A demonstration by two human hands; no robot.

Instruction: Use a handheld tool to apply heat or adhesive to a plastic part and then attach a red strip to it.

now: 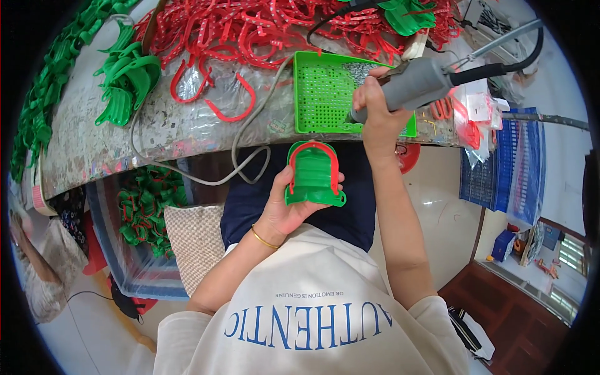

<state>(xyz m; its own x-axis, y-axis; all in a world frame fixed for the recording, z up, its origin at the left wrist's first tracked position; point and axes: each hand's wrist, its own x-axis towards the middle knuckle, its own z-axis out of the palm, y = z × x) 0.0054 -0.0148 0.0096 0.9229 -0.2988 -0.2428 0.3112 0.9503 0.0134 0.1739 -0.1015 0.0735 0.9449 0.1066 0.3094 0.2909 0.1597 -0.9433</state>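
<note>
My left hand (282, 206) holds a curved green plastic piece (312, 170) in front of my lap. Along its rim runs a red U-shaped band (334, 169). Above the right part of a bright green perforated tray (297, 94), my right hand (376, 115) is wrapped around a grey electric screwdriver (415, 82) with a black cable. The screwdriver's tip points down and left into the tray, where small silvery pieces, apparently screws, lie in the far part (359, 70). Whether the tip touches any of them I cannot tell.
Many red bands (231, 31) are heaped at the table's back, with stacked green pieces (128, 81) on the left. A grey cable (240, 165) hangs over the table edge. At lower left, a blue bin (103, 231) holds assembled green-and-red pieces. Another person's arm (34, 253) shows far left.
</note>
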